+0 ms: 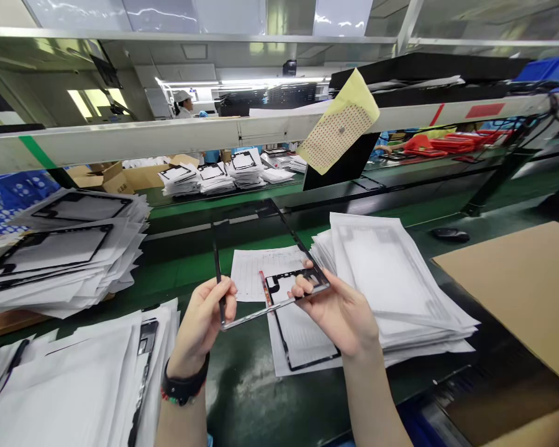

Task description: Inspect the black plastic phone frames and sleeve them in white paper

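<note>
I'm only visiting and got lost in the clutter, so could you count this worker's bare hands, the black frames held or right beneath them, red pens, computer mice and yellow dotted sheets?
Left hand and right hand: 2
Held black frame and lying black frame: 2
Red pen: 1
Computer mouse: 1
Yellow dotted sheet: 1
Total: 7

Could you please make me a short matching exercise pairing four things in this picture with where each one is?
Things:
1. thin frame
2. dotted sheet
3. wristband
4. cardboard box

Places:
A. around the left arm
B. at the right edge of the picture
C. in front of the pale rail
D. held by the left hand and the right hand

Right pairs: 1-D, 2-C, 3-A, 4-B.
</note>
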The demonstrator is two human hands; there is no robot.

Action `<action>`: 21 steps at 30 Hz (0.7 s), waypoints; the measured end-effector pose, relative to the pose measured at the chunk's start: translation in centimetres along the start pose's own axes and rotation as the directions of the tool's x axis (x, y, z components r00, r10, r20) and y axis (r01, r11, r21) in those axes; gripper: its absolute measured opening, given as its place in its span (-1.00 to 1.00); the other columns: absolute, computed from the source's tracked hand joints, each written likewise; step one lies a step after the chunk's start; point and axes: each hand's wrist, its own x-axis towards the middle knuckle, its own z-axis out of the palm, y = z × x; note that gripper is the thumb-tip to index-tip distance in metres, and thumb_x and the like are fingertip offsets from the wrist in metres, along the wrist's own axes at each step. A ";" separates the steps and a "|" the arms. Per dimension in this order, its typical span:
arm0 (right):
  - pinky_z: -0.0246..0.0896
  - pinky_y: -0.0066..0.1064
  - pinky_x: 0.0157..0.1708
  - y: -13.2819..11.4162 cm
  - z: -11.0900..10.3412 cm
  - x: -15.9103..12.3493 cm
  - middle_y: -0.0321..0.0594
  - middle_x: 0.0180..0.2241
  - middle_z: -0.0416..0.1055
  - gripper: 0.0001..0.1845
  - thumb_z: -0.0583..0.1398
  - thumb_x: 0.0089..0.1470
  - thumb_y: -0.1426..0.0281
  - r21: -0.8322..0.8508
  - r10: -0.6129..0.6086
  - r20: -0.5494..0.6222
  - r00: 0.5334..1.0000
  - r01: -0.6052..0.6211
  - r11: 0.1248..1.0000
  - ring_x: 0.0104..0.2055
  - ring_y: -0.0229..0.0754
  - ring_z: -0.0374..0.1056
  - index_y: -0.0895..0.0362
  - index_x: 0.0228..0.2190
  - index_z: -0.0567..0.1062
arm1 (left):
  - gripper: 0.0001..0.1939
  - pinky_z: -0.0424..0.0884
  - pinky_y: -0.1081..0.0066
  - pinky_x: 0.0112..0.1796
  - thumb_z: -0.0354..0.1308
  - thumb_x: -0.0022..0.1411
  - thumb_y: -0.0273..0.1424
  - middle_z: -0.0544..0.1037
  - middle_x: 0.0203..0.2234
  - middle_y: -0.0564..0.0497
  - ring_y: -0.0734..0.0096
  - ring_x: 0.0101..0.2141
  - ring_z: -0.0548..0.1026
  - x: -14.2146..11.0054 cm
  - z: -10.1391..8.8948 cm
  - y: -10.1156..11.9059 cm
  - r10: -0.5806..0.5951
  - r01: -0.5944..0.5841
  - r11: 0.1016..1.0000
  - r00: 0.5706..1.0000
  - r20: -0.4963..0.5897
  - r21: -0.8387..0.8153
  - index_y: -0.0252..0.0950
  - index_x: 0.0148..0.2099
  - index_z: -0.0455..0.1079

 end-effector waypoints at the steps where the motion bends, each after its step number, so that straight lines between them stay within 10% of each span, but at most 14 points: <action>1: 0.53 -0.29 -0.13 -0.1 0.3 -0.5 -0.24 -0.41 0.46 -0.81 0.15 0.22 0.23 0.017 -0.001 0.035 0.999 0.001 1.000 -0.24 -0.17 0.55 0.07 -0.18 0.39 | -0.63 0.12 0.67 -0.75 0.33 0.16 -0.17 0.21 -0.77 0.23 0.68 -0.76 0.16 -0.2 0.1 0.3 -0.032 0.033 0.998 0.999 0.017 -0.061 -0.29 -0.46 0.30; 6: 0.46 -0.48 -0.01 -0.2 1.5 -2.3 -0.03 0.09 0.52 -0.69 0.25 0.23 0.37 0.062 -0.141 0.214 0.967 0.131 0.989 0.16 -0.15 0.43 0.07 0.01 0.43 | -0.73 0.14 1.03 -0.64 0.03 0.41 -0.50 0.29 -0.71 0.24 0.92 -0.76 0.25 -2.4 0.1 1.8 -0.156 0.165 0.892 0.986 0.056 -0.421 -0.28 -0.41 0.22; 12: 0.36 -0.71 -0.11 -0.1 2.2 -3.4 -0.04 0.20 0.40 -0.53 0.21 0.31 0.20 -0.057 -0.244 0.251 0.937 0.266 0.962 0.19 -0.16 0.34 -0.01 0.20 0.41 | -0.83 0.46 0.93 -0.38 0.21 0.30 -0.67 0.67 -0.45 0.00 0.67 -0.45 0.65 -5.8 -0.5 2.0 -0.086 0.472 0.323 0.878 0.471 -0.821 -0.32 -0.24 0.34; 21: 0.35 -0.80 -0.18 0.7 -0.6 -5.7 -0.07 0.28 0.29 -0.39 0.21 0.29 0.08 -0.225 -0.113 0.240 0.964 0.169 0.960 0.20 -0.12 0.31 -0.16 0.30 0.25 | -0.97 0.44 0.95 -0.41 0.22 0.33 -0.62 0.70 -0.41 -0.06 0.68 -0.42 0.66 -6.8 -0.2 2.3 0.054 0.469 0.335 0.856 0.514 -0.817 -0.49 -0.19 0.49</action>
